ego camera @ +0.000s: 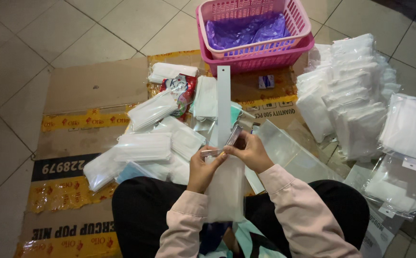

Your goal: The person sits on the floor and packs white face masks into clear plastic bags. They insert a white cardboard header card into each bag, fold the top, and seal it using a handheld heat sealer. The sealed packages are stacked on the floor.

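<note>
Head view: a clear plastic bag [225, 188] holding a white pack is gripped at its open top edge by both hands, low in the middle of the frame, over the lap. The bag's long axis runs nearly vertically in the frame, its mouth pointing toward the upper edge and its closed end toward the lower edge. The left hand [202, 169] is closed on the top edge from the left, fingers curled and thumb pinched against it; the right hand [252, 152] is pinched on the same edge from the right. A long white strip [223, 102] is seen just above the hands, standing upright in the frame. Packs of white masks [143, 145] are heaped at centre left on flattened cardboard [93, 86], a pink basket [255, 33] with a purple liner sits at the upper centre, and stacked filled bags [356, 95] lie at the right.
</note>
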